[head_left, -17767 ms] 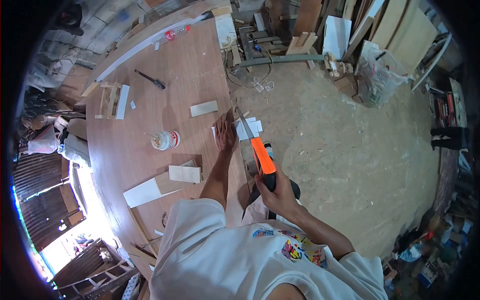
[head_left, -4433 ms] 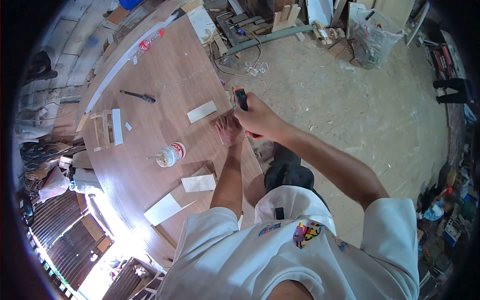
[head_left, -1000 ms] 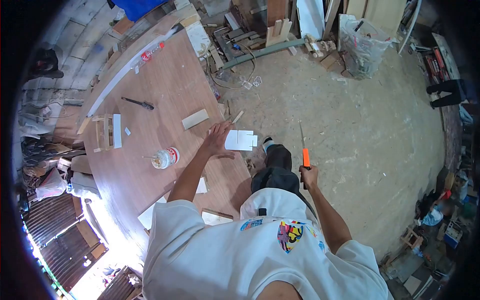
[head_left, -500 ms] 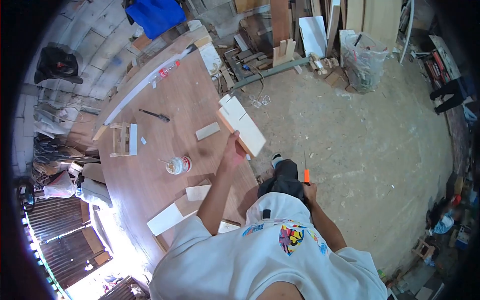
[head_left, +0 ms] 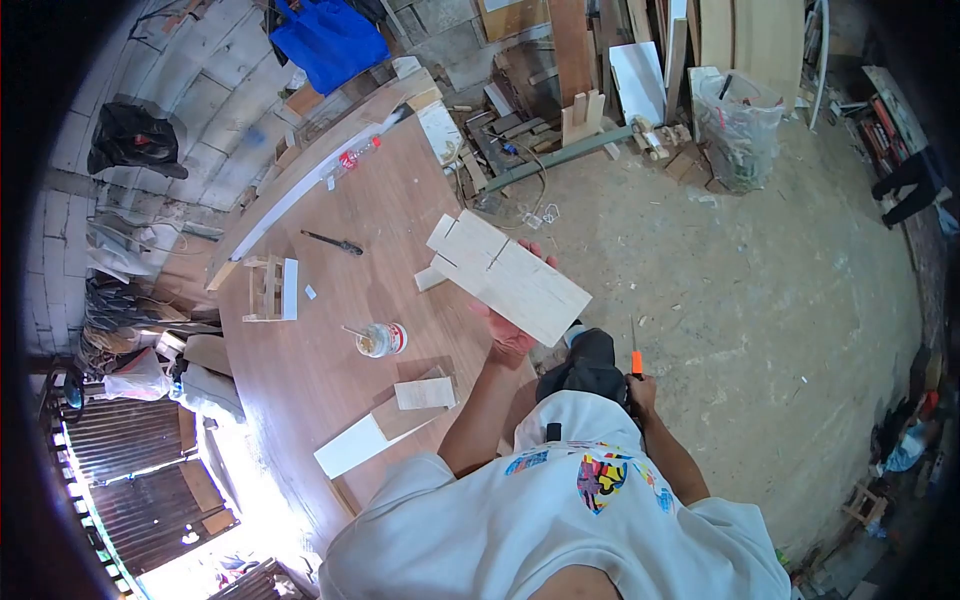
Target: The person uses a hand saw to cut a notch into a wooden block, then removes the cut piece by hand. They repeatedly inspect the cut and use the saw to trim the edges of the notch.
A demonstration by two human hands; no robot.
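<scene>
A pale wooden board (head_left: 510, 278) with thin slots cut near its far end rests on my left hand (head_left: 508, 332), whose palm is beneath it and whose fingertips show past its far edge. My right hand (head_left: 642, 392) is low at my right side, wrapped round the orange and black handle of a tool (head_left: 637, 362) with a thin blade pointing away. On the wooden table, a small wood block (head_left: 430, 278) is partly hidden behind the board. Another small block (head_left: 425, 393) sits near a white-faced board (head_left: 352, 447).
The table (head_left: 330, 300) carries a glue jar (head_left: 382, 340), a dark slim tool (head_left: 332, 242), a small wooden frame (head_left: 272, 289) and a plastic bottle (head_left: 360, 152). Scrap wood (head_left: 520, 130) and a full clear bag (head_left: 740, 130) stand beyond. A person's legs (head_left: 908, 185) show far right.
My left hand has turned the board so its broad face shows more, with the palm now under it. The whole view has shifted slightly. My right hand still grips the tool.
</scene>
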